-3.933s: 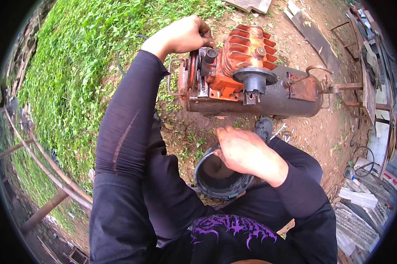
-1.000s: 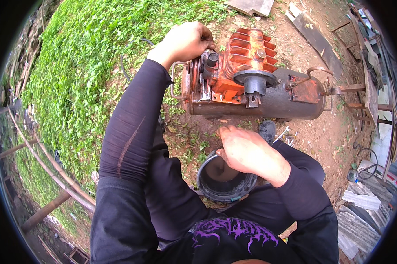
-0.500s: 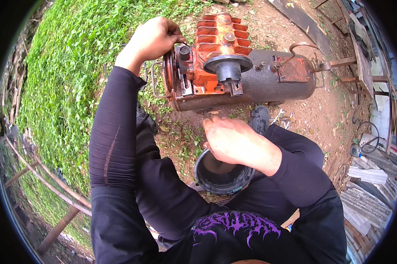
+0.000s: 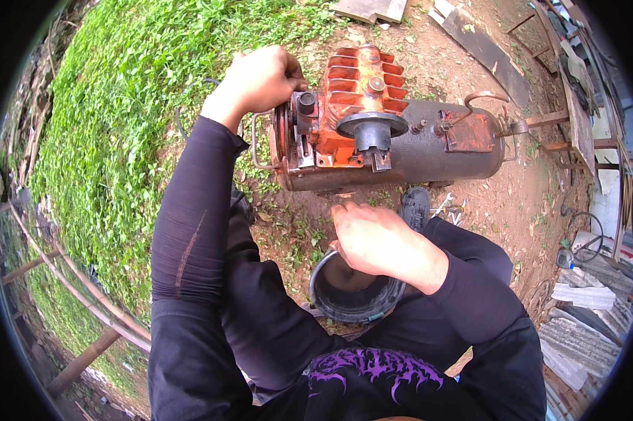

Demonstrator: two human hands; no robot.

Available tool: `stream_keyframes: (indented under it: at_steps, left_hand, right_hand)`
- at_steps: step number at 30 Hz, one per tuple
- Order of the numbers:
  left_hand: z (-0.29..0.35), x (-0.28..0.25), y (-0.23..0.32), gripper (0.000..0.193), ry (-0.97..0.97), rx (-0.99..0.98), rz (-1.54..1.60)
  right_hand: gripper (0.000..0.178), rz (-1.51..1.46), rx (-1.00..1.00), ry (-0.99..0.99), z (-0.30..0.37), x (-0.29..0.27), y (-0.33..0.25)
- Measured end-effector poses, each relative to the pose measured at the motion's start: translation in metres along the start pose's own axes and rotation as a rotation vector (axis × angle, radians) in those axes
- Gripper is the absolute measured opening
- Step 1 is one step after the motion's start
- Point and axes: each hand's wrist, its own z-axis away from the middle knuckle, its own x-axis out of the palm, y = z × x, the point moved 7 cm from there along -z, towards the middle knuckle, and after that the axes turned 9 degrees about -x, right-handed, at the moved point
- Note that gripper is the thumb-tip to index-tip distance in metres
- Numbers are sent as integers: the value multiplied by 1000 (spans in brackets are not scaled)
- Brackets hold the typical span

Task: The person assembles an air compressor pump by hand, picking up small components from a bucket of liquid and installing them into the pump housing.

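Note:
A small air compressor lies before me: an orange finned compressor head (image 4: 364,95) sits on a dark, rusty cylindrical tank (image 4: 428,158). My left hand (image 4: 264,78) reaches to the head's left side, above a red-brown pulley wheel (image 4: 280,140) and a black knob-like cap (image 4: 306,104). Its fingers are curled in; what they grip is hidden. Closer to me, my right hand (image 4: 379,242) hovers above a black bucket (image 4: 318,288) with dark, murky contents. That hand is closed, knuckles up, and whatever it may hold is out of sight beneath it. A black flanged cylinder (image 4: 372,130) projects from the head.
My shoe (image 4: 415,205) rests beside the tank, near several metal tools (image 4: 451,208). A bent pipe (image 4: 481,96) rises at the tank's right end. Grass covers the left; boards (image 4: 485,56) lie on the dirt, and corrugated sheets (image 4: 586,302) are stacked at right.
The whole scene sits slightly lower in the picture, as the viewpoint has tilted. Both hands keep nearly the same places relative to the compressor and bucket.

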Motion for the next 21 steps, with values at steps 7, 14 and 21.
stream_keyframes:
  at_steps: [7, 14, 21]
  left_hand:
    - [-7, 9, 2, 20, 32, 54, 36]
    - [-8, 8, -10, 19, 27, 30, 137]
    - [-9, 11, -5, 22, 15, -13, 67]
  right_hand:
    - [28, -4, 19, -50, -2, 3, 1]
    - [42, -86, 95, -191, -10, 9, 2]
    - [43, -12, 110, 7, -3, 14, 3]
